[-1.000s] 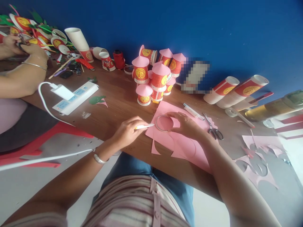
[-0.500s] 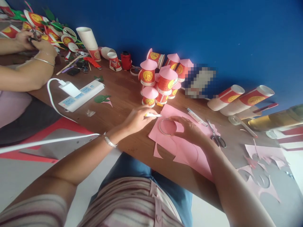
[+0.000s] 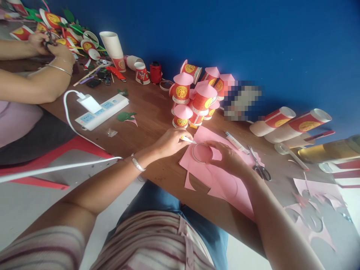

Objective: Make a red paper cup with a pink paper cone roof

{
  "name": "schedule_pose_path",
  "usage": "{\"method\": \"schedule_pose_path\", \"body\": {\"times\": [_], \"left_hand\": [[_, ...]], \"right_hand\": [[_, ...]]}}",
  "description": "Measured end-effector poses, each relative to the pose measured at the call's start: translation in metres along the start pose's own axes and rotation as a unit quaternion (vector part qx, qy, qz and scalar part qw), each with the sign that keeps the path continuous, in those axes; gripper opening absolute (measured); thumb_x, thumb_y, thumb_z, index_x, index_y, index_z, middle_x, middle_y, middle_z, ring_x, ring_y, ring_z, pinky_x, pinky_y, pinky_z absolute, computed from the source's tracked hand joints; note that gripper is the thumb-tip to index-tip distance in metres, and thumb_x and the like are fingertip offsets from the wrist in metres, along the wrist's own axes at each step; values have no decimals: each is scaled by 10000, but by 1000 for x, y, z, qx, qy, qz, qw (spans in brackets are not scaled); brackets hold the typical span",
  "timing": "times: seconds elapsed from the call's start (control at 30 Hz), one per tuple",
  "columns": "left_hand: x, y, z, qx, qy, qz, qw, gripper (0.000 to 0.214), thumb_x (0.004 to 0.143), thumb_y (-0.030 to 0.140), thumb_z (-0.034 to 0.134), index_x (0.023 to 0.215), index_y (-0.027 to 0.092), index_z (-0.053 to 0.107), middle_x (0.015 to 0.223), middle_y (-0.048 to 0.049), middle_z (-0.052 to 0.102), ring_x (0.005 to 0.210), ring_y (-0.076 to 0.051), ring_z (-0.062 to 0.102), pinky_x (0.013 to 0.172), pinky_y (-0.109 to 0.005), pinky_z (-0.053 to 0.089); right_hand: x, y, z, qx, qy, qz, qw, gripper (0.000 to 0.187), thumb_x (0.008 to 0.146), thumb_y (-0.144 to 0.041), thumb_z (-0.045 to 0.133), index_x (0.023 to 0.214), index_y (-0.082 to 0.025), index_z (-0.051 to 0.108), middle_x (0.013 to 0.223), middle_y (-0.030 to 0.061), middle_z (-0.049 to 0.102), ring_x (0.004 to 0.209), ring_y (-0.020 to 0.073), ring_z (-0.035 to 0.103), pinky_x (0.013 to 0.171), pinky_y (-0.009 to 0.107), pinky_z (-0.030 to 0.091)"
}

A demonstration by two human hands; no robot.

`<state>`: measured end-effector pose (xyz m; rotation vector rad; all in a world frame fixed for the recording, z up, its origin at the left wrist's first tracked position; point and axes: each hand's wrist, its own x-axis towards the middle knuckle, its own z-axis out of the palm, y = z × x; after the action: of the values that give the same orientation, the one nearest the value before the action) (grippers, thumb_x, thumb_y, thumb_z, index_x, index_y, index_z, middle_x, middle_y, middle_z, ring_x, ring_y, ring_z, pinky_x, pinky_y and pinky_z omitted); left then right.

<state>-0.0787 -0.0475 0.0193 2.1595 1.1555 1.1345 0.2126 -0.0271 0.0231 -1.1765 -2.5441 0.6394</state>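
My left hand (image 3: pixel 173 141) is closed around a white pen (image 3: pixel 187 139), its tip close to the upper left edge of a thin round ring (image 3: pixel 193 155). The ring lies flat on a sheet of pink paper (image 3: pixel 201 174). From the other side, the thumb and fingers of my right hand (image 3: pixel 225 155) grip the ring's right edge. Round cut-outs and a faint curved line show in the paper nearer to me. Beside my right hand, a glue-stick-like white tube (image 3: pixel 236 142) and dark-handled scissors (image 3: pixel 260 167) lie at the paper's far right edge.
Paper cups with pink cone tops (image 3: pixel 194 95) stand stacked behind the paper. A white power strip (image 3: pixel 104 110) lies to the left, with a cable running off the table. A co-worker's hands (image 3: pixel 49 47) hold scissors at far left. Pink scraps (image 3: pixel 317 228) lie right.
The pen in my left hand has tilted downward, and its tip has come to the ring's edge. My right hand stays on the ring. The whole view has shifted slightly.
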Motion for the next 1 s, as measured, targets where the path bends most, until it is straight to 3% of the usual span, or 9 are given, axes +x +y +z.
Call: {"method": "schedule_pose_path", "body": {"times": [0.27,0.63,1.0], "left_hand": [[-16,4,-2,36,3,13,999,72,972,184,710,1008,163,769,950,-53,774,818,-141,726,750,-236,561],[-62,29,9,151,8,41,988,162,1024,177,615,1154,193,710,989,-54,752,870,-150,747,751,-223,575],[-78,56,18,211,36,119,970,87,1036,135,581,1067,192,639,932,-26,763,717,-121,740,602,-216,554]], "right_hand": [[1,-6,-3,-5,2,11,1000,562,883,-417,758,1416,-324,605,1460,60,679,1338,321,662,1129,547,564],[1,-2,-1,2,4,13,1000,639,844,-407,808,1444,-342,597,1468,53,675,1334,333,661,1131,566,554],[2,-4,-3,25,-8,17,1000,664,823,-338,840,1441,-306,597,1504,79,649,1374,337,632,1180,538,523]]}}
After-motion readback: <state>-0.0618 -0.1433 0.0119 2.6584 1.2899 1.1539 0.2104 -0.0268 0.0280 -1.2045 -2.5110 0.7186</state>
